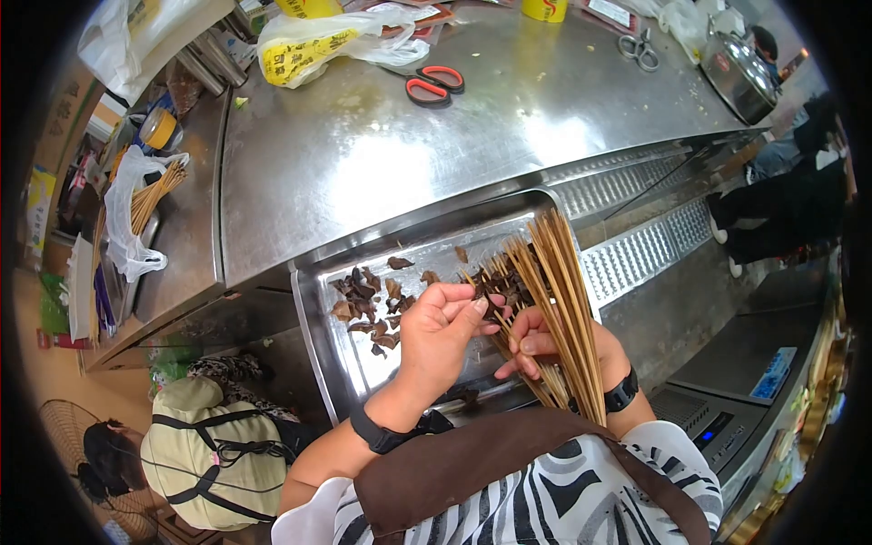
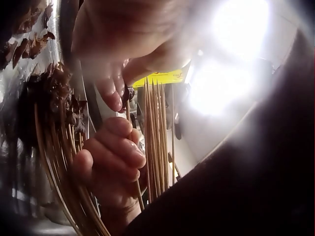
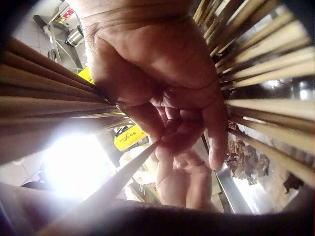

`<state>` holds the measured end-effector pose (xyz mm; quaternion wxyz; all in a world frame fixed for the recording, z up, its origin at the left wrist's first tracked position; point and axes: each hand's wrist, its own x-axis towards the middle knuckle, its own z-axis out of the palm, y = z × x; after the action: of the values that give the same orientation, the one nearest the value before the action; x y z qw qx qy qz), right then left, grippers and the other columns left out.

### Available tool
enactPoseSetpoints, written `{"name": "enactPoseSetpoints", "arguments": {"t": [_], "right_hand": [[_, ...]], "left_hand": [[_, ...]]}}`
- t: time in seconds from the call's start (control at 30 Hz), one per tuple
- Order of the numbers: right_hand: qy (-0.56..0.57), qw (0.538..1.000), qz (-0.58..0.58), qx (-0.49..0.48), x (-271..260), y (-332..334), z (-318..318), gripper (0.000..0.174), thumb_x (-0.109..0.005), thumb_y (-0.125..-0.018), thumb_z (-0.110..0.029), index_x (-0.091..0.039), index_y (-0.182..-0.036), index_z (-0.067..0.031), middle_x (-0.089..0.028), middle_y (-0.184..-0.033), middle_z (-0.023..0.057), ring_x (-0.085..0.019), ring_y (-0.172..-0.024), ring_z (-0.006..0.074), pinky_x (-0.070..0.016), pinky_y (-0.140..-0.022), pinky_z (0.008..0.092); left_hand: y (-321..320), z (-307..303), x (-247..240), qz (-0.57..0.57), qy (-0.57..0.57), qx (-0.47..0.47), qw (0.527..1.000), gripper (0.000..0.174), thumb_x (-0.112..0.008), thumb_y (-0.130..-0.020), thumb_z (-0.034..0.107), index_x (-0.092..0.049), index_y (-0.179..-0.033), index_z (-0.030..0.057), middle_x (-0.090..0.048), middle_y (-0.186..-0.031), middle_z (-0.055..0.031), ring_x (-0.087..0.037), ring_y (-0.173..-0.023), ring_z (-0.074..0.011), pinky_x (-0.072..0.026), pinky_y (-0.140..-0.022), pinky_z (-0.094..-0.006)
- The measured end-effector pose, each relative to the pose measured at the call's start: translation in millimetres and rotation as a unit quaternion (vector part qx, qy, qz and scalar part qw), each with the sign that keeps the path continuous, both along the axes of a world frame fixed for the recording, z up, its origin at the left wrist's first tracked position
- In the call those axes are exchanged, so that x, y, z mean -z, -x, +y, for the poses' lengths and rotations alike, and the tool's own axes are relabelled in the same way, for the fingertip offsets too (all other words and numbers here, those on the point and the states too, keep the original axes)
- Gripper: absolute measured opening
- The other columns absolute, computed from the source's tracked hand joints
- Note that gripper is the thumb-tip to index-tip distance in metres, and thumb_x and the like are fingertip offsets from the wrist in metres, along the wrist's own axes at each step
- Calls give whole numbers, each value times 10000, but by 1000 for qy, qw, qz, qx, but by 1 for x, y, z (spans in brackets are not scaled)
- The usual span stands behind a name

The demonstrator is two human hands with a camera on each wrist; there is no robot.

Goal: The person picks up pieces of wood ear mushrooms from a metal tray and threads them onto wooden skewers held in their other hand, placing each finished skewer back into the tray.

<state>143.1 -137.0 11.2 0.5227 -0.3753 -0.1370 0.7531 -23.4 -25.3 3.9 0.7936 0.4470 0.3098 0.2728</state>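
In the head view my left hand (image 1: pixel 438 336) pinches a dark brown piece of wood ear mushroom (image 2: pixel 129 93) at the tip of a bamboo skewer (image 2: pixel 128 112). My right hand (image 1: pixel 531 341) holds that skewer between thumb and fingers, just below the left fingertips. A bundle of bare skewers (image 1: pixel 570 318) is tucked against the same hand, points upward. Under the hands, a metal tray (image 1: pixel 313 350) holds loose wood ear pieces (image 1: pixel 359 291) on its left side. Several skewers loaded with wood ear (image 2: pixel 54 93) lie beside the right hand, partly hidden by it in the head view.
Beyond the tray runs a steel counter (image 1: pixel 300 163) bearing red-handled scissors (image 1: pixel 434 84), a plastic bag (image 1: pixel 309 54) and a kettle (image 1: pixel 734 77). More skewers (image 1: pixel 156 198) stick out of a bag at left. Another person (image 1: pixel 213 445) is at lower left, and someone in dark clothes (image 1: pixel 786 213) stands at right.
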Motion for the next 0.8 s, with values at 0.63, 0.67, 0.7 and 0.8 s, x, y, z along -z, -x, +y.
{"name": "enactPoseSetpoints", "arguments": {"t": [0.63,0.67,0.7,0.8], "right_hand": [[-1,986,-150,75,7,2,2,209,-723,-816,-62,-551,-933,-61,-500,-686,4,-433,-530,95,-306,-474,231],[-4,986,-151,75,7,-1,1,209,-723,-816,-62,-551,-933,-61,-500,-686,4,-433,-530,95,-306,-474,231],[-14,992,-122,37,7,-7,-1,173,-717,-828,-67,-576,-925,-42,-532,-675,15,-436,-504,90,-318,-457,223],[-18,998,-60,5,-7,-10,-4,148,-696,-851,-79,-609,-941,0,-601,-683,70,-497,-490,108,-371,-442,214]], "left_hand": [[-5,4,9,58,5,35,998,109,-588,-938,19,-530,-1030,13,-691,-935,-109,-664,-818,-143,-560,-714,-277],[-5,4,10,65,8,37,997,114,-594,-932,21,-530,-1026,12,-684,-908,-95,-659,-789,-136,-559,-707,-275],[-5,4,10,71,12,40,997,119,-601,-927,23,-529,-1021,11,-677,-880,-82,-654,-760,-130,-558,-700,-273],[-8,6,13,72,36,38,996,151,-621,-911,34,-526,-1017,-18,-660,-830,-82,-650,-702,-139,-541,-645,-257]]}}
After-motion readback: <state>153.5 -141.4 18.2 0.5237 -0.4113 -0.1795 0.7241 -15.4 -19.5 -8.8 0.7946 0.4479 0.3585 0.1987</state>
